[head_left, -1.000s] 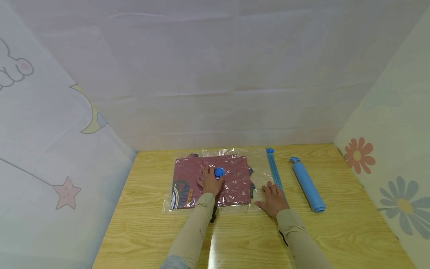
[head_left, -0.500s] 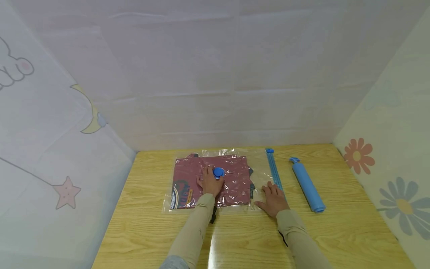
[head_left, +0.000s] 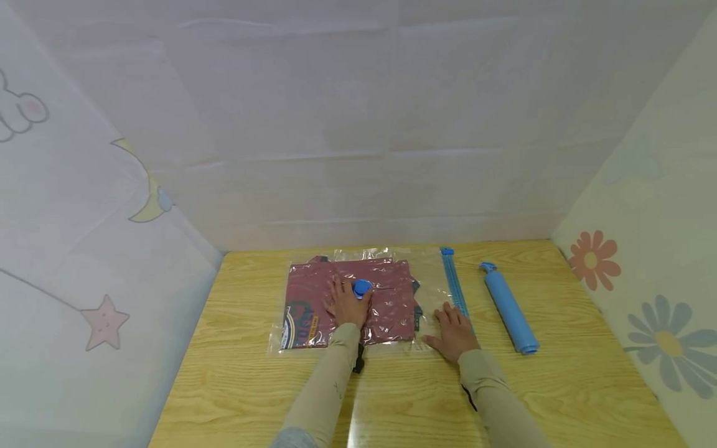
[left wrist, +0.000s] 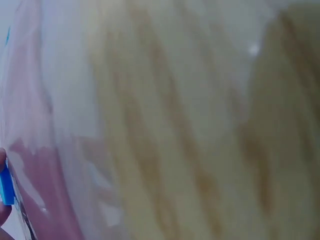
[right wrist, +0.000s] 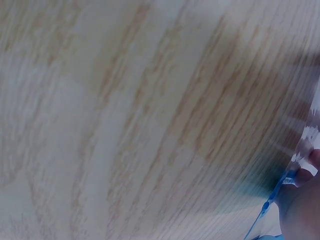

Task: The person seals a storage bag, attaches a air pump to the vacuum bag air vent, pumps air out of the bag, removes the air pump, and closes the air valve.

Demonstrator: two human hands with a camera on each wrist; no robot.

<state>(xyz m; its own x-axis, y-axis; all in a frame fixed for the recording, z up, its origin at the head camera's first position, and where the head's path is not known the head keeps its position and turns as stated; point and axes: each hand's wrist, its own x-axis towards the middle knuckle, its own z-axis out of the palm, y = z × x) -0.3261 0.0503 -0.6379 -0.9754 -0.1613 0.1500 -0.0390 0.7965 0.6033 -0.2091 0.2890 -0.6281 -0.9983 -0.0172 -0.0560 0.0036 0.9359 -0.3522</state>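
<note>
A clear vacuum storage bag [head_left: 431, 274] lies flat on the table with folded maroon clothing [head_left: 319, 277] inside. On top of it is a round blue valve cap [head_left: 362, 287], also visible at the left edge of the left wrist view. My left hand [head_left: 348, 306] rests on the bag with fingers spread; index finger and thumb lie on either side of the cap. My right hand [head_left: 452, 335] rests on the bag's right end beside the blue zip strip [head_left: 456, 283], fingers extended. In the right wrist view, fingers [right wrist: 302, 177] touch the bag's blue edge.
A blue hand pump [head_left: 510, 311] lies to the right of the bag. A blue slider [head_left: 447, 251] sits at the far end of the zip strip. Behind the wooden table [head_left: 235, 386] hangs a pale wall covering [head_left: 313, 155], with printed side panels left and right.
My left hand's fingers have straightened and spread over the bag beside the cap. The right hand stays in place on the bag. The head view has shifted slightly.
</note>
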